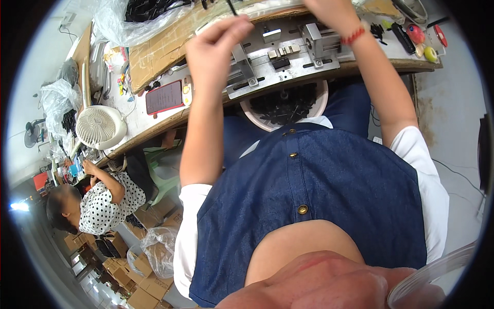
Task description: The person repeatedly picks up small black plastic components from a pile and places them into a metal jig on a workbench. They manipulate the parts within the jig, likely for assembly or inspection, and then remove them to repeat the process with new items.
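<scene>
My left hand (217,45) is raised above the left side of a metal fixture (290,77), thumb and fingers pinched together. A thin black strip (231,7) sticks up from its fingertips; the hand is slightly blurred. My right hand (333,14), with a red bracelet at the wrist, is beyond the fixture's right block (315,45); its fingers lie past the upper edge of the picture. At the fixture's middle sit small metal blocks (284,52) and a black block (281,63).
A basin of black pieces (324,98) sits below the table edge. Left are a phone (163,98), a white fan (101,127), cardboard (154,56) and plastic bags (110,20). Right are a black tool (403,38) and a pink round thing (415,34). A co-worker (105,201) sits at left.
</scene>
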Tool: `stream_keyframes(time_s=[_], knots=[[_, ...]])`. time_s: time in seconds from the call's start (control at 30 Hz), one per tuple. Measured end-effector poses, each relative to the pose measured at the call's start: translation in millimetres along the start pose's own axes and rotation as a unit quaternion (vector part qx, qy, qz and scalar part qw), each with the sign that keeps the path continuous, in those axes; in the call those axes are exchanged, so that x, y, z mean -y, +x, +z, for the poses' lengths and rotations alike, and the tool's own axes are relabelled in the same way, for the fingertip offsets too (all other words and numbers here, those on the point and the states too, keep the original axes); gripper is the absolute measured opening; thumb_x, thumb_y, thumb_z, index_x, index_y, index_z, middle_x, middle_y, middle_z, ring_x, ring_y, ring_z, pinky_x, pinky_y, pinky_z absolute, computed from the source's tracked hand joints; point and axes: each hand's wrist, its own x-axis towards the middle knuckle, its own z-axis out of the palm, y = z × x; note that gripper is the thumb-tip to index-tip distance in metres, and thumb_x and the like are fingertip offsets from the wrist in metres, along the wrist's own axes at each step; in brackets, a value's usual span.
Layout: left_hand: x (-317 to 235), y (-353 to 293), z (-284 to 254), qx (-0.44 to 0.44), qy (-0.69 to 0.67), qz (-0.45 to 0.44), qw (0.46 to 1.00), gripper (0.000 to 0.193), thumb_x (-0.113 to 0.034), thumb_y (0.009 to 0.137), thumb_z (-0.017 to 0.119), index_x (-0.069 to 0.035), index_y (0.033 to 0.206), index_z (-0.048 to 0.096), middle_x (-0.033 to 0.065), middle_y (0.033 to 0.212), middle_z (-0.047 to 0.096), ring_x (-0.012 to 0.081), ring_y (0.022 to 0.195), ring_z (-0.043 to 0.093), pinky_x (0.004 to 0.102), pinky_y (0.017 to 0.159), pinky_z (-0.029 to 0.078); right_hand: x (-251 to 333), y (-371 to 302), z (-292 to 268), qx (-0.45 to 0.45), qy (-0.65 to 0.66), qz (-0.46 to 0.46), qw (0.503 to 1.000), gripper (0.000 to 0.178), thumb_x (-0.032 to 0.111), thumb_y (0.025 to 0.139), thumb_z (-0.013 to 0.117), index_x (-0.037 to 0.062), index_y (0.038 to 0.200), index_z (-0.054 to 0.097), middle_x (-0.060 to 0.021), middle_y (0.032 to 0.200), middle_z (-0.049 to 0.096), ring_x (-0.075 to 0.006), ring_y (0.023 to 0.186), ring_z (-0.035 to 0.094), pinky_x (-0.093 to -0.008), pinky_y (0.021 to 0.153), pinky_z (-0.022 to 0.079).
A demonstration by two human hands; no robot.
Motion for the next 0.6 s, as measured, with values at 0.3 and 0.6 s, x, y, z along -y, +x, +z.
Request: stream_keyframes(time_s=[0.3, 0.6], knots=[[50, -82, 36, 0.076, 0.304, 0.136, 0.94, 0.025, -0.01, 0.087, 0.081, -0.01, 0.111, 0.078, 0.0101, 0.106, 0.076, 0.019, 0.082, 0.074, 0.0293, 0.072, 0.06, -24, 43, -3, 0.027, 0.036, 0.062, 0.997, 0.024, 0.024, 0.085, 0.077, 0.0027, 0.095, 0.073, -0.0161, 0.085, 0.074, -0.0342, 0.082, 0.071, -0.0432, 0.078, 0.055], [77, -78, 45, 0.019, 0.351, 0.207, 0.913, 0.023, -0.015, 0.085, 0.082, -0.012, 0.108, 0.079, 0.0046, 0.122, 0.074, 0.0204, 0.082, 0.075, 0.0311, 0.071, 0.061, -18, 21, -38, 0.008, 0.402, 0.148, 0.904, 0.019, 0.019, 0.1, 0.068, 0.0016, 0.106, 0.072, -0.0064, 0.091, 0.075, -0.0114, 0.085, 0.067, -0.0259, 0.076, 0.05]])
